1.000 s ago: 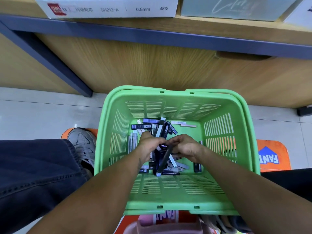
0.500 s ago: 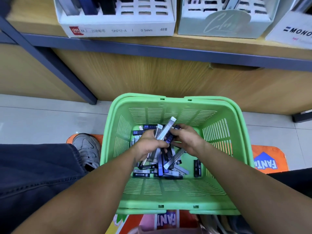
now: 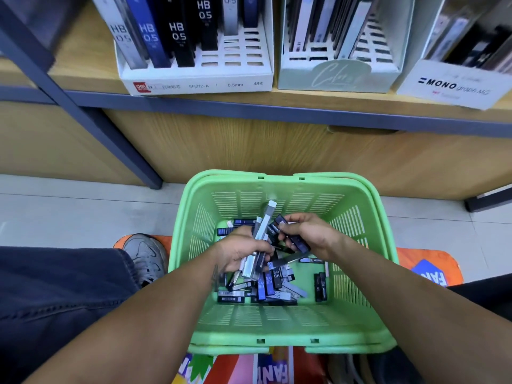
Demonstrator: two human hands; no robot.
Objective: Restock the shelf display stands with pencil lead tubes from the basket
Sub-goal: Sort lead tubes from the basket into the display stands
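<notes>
Shoe (image 3: pixel 146 259) beside green basket (image 3: pixel 277 345)

"HB 0.5" on upright tubes (image 3: pixel 177 37), "0.5mm" on white stand (image 3: pixel 199 84) — "MONO graph" on right stand (image 3: pixel 448 87)

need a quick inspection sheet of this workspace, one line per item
surface: pale tiled floor under a wooden shelf
job's things: green basket on the floor with loose lead tubes in its bottom; white stand on the shelf, partly filled, slots free on its right
clutter: orange mat under the basket, grey shoe beside it
grippers: left hand grips a bundle of tubes; right hand pinches a dark tube
cables: nothing seen
surroundings: pale green stand and a MONO stand further right on the shelf
</notes>
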